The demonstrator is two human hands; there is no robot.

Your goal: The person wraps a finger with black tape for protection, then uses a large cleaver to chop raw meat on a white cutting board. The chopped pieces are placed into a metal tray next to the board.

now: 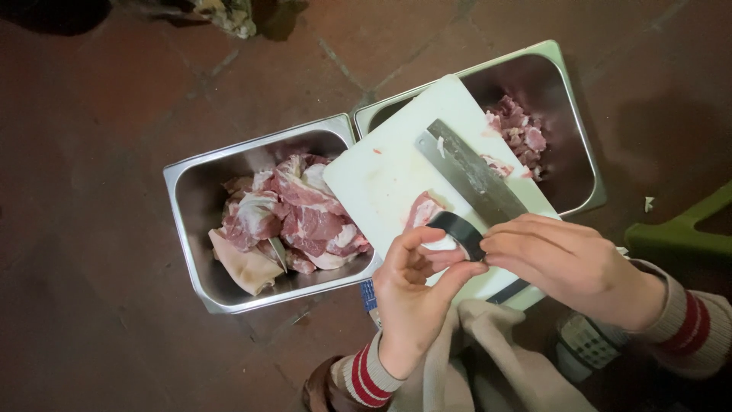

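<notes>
With the right tray [579,145] holding a small heap of cut pieces and the left tray [191,229] full of large raw meat chunks, the left hand [415,294] pinches a meat slice [422,210] on the white cutting board [381,175] while the right hand [572,263] clamps the cleaver [473,179], so most cutting seems left.

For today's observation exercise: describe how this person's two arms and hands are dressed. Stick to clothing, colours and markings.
Both hands are bare: the left hand and the right hand wear no gloves. No rings or watch are visible. Each wrist ends in a beige knitted sleeve cuff with red stripes, seen on the left cuff and the right cuff.
</notes>
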